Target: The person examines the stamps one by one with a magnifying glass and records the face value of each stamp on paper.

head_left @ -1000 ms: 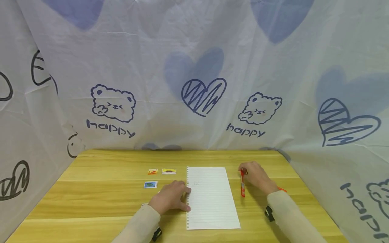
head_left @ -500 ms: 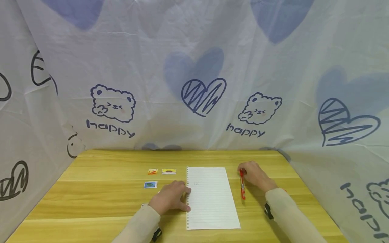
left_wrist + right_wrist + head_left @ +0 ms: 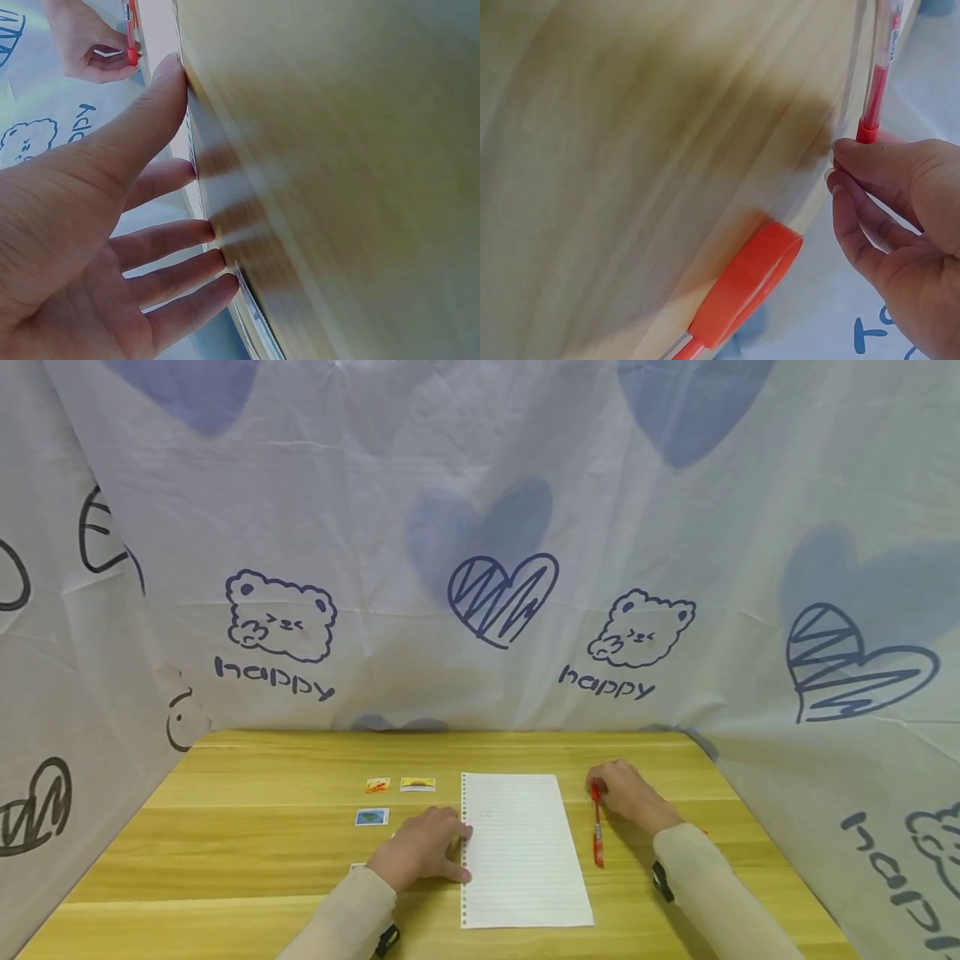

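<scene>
In the head view my right hand (image 3: 626, 793) pinches a red pen (image 3: 597, 835) near its far end, right of the paper. The right wrist view has the pen's red end (image 3: 868, 129) at the thumb and fingers. My left hand (image 3: 423, 847) rests on the table, fingers spread, with its thumb and fingertips at the punched left edge of a lined sheet of paper (image 3: 525, 860). Faint writing is on the sheet's upper left. From the left wrist, the left hand (image 3: 97, 225) has its fingers apart and grips nothing.
Small stamp-like pictures lie left of the paper: an orange one (image 3: 378, 785), a yellow one (image 3: 417, 784) and a blue one (image 3: 372, 817). Another is partly under the left arm. Beside the right forearm lies an orange loop handle (image 3: 746, 285). A printed cloth (image 3: 390, 568) hangs behind the table.
The pen has slid slightly toward the near edge and stands straighter in the right hand. The right hand and forearm have shifted a little left. My left hand stays put.
</scene>
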